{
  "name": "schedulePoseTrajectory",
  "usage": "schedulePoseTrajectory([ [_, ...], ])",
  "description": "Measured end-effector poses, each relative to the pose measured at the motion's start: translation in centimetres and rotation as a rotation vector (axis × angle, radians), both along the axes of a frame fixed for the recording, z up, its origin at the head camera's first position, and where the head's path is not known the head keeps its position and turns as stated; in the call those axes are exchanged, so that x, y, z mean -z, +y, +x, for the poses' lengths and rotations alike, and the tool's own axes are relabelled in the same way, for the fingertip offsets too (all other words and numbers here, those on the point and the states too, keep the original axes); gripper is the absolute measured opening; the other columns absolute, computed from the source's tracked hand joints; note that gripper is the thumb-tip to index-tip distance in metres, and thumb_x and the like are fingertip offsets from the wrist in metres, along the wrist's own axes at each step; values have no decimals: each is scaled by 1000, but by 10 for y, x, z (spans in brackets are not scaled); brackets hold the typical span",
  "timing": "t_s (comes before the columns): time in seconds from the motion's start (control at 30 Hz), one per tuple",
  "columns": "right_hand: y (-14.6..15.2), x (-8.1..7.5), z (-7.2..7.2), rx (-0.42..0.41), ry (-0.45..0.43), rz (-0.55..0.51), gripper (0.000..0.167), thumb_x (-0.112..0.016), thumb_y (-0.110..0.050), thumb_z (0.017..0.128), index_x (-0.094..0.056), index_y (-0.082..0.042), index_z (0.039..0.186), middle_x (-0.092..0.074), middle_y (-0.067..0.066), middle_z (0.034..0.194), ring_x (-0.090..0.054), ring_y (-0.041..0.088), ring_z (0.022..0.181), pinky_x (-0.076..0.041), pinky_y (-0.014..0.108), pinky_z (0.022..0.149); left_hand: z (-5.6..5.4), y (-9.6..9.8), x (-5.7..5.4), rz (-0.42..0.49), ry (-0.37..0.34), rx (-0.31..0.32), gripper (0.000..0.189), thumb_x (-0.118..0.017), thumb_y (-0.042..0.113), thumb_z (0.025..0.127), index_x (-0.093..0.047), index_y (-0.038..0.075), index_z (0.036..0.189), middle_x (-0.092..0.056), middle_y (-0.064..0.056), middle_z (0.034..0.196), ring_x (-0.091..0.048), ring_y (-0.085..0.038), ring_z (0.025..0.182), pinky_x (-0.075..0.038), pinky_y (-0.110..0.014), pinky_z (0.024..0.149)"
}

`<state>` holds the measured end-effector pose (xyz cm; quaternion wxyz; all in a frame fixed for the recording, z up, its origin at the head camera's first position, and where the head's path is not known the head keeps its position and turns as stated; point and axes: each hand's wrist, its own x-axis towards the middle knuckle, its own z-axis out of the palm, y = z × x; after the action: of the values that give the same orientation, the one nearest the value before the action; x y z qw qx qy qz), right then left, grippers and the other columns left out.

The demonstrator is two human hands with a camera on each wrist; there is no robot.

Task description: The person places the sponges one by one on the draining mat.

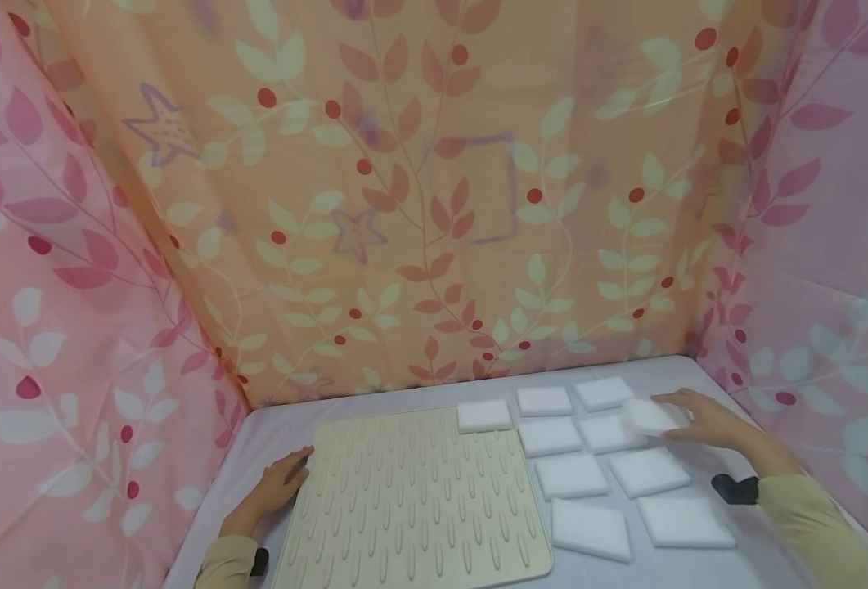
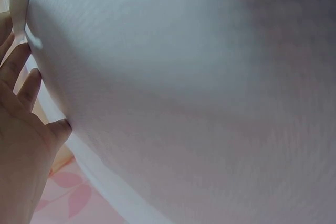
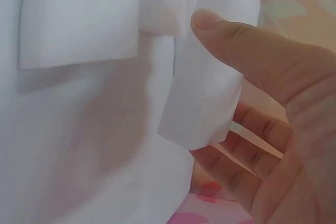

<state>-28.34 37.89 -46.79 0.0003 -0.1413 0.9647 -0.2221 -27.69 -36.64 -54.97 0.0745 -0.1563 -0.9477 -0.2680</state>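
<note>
Right hand (image 1: 708, 421): pinching one white block (image 1: 649, 416), thumb on one face, fingers on the opposite one. In the head view that block sits in front of part of the right column of loose blocks (edges blurred there; right wrist view shows the grip better).

Left hand (image 1: 275, 487): fingers extended and a bit apart, tips at the left edge of the cream mat (image 1: 411, 491), nothing gripped.

Mat lies flat on the white-covered surface (image 1: 286, 421), rows of long raised ribs across it. One block (image 1: 483, 416) rests on its far right corner. Eight loose blocks (image 1: 572, 475) lie right of the mat, two columns of four, left column nearer the mat.

Leaf-print curtain (image 1: 419, 204) behind; tan sleeves (image 1: 809, 519) on both arms.
</note>
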Motion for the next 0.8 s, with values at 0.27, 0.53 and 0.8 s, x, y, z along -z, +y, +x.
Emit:
schedulePoseTrajectory([
  [0.27,-7,2,-9,-78,85,-28,66,-78,-26,72,-52,2,126,-54,25,114,-51,44,104,-45,59,82,2,1,-2,-7,-4,-4,43,-54,13,92,-48,-1,132,-49,-25,132,-39,-51,123,-18,-75,91],
  [0.53,-19,-2,-15,-133,113,-49,62,-76,-16,73,-51,3,127,-54,23,113,-51,42,103,-47,56,80,4,3,-5,-13,-44,-22,43,-53,14,93,-47,0,133,-47,-24,135,-37,-50,125,-15,-75,93],
  [0.8,-34,-7,-20,-182,134,-56,62,-76,-12,72,-52,3,127,-54,23,116,-50,41,106,-48,54,80,3,4,-5,-4,-22,-13,43,-54,12,92,-48,-2,132,-48,-25,133,-38,-51,124,-16,-76,92],
])
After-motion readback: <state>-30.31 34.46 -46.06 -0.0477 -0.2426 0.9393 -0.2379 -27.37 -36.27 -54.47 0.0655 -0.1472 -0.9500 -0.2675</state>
